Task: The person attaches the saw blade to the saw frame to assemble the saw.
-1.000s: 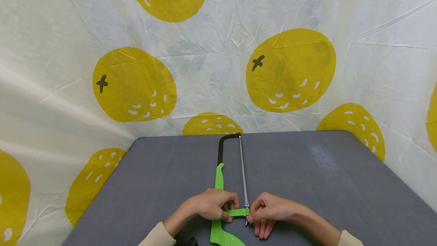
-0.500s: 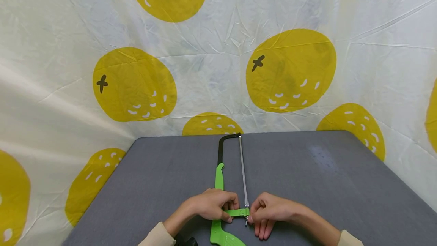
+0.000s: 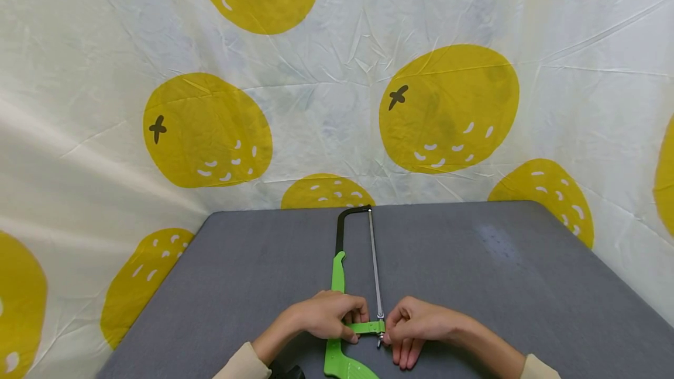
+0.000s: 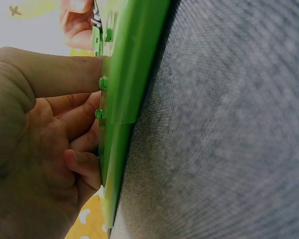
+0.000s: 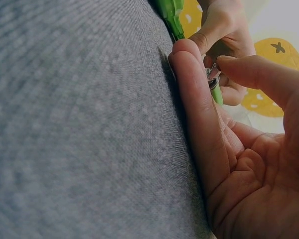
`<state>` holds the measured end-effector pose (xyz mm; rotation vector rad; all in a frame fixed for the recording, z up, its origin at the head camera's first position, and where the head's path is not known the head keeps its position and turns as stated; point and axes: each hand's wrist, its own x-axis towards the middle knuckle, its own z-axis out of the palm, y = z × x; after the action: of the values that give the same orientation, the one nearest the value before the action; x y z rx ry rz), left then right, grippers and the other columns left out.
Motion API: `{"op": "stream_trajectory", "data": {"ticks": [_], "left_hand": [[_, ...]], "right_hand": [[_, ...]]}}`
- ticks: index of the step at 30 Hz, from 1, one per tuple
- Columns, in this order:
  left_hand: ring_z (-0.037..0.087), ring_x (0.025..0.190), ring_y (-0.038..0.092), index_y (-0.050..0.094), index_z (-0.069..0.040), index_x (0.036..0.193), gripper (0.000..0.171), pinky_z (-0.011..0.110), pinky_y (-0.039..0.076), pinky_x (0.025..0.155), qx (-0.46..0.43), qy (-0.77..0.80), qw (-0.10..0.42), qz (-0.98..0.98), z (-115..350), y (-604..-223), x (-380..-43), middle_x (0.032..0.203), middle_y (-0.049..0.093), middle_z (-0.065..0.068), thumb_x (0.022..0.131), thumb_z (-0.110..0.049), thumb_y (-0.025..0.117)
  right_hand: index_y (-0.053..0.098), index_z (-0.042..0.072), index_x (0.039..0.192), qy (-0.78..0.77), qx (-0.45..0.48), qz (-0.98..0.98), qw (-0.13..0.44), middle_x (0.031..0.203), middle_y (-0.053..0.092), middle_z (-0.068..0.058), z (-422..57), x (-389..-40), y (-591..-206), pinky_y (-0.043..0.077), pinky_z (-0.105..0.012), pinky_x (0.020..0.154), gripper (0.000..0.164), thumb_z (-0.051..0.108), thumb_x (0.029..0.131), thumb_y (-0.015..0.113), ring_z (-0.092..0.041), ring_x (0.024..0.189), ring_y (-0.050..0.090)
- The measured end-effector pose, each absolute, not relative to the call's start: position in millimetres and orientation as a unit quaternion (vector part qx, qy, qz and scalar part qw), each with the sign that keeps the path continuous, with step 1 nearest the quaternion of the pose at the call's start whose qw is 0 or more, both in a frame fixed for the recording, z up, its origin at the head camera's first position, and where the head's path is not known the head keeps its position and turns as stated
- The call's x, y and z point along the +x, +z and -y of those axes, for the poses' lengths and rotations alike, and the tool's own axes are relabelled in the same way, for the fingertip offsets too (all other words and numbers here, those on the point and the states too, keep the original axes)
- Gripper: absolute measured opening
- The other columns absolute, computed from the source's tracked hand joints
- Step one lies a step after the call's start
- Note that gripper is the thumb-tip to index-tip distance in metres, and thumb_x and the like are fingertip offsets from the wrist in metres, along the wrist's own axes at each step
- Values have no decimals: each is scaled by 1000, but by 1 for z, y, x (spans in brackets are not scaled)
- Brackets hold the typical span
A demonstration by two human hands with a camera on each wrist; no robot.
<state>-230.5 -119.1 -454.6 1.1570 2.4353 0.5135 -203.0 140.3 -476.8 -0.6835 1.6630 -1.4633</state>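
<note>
A hacksaw (image 3: 339,274) lies on the grey table, its black front bow pointing away and its green handle towards me. Its thin metal blade (image 3: 375,268) runs along the right side to a green crosspiece (image 3: 367,327). My left hand (image 3: 329,313) reaches over the green frame and grips it by the crosspiece, thumb on the near side. At the blade's near end, my right hand (image 3: 418,323) pinches a small silver wing nut (image 5: 213,73) between thumb and forefinger. The other right fingers (image 5: 204,114) rest against the table. Fingers partly cover the nut.
The grey cloth-covered table (image 3: 463,262) reaches back to a white curtain (image 3: 326,121) printed with yellow fruit. A black object (image 3: 296,372) shows at the bottom edge near the left wrist. A pale patch (image 3: 497,241) marks the cloth at right.
The wing nut's visible end has turned slightly between the right fingertips. Both hands and the hacksaw keep their places.
</note>
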Motion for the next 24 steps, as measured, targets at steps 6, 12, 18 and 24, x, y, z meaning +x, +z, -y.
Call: {"op": "stream_trajectory", "data": {"ticks": [6,12,18,24], "left_hand": [[-10,77,60,65,-27,105,21,16,48,72,412,185,198,-870,119,-454,-230,88,67,-21,90,-23,80],[-10,78,60,65,-27,106,22,16,49,73,409,185,200,-871,119,-454,-229,89,68,-21,90,-23,81],[-10,79,60,65,-27,106,22,16,49,73,409,185,201,-871,119,-454,-229,90,68,-21,90,-22,80],[-10,78,60,65,-26,106,22,16,49,73,409,186,201,-871,119,-454,-229,89,68,-21,90,-22,80]], "right_hand": [[63,-23,105,-581,-275,-657,394,72,73,1,-141,-203,-477,58,-22,57,35,10,95,61,-4,63,72],[62,-24,106,-583,-276,-655,395,72,73,1,-141,-203,-479,58,-23,57,35,9,95,60,-4,64,72],[61,-25,106,-583,-278,-653,397,72,73,1,-141,-204,-480,58,-23,58,36,9,95,60,-4,64,72],[61,-25,107,-583,-278,-653,396,72,73,1,-141,-204,-481,58,-23,58,35,8,95,59,-4,64,72]]}}
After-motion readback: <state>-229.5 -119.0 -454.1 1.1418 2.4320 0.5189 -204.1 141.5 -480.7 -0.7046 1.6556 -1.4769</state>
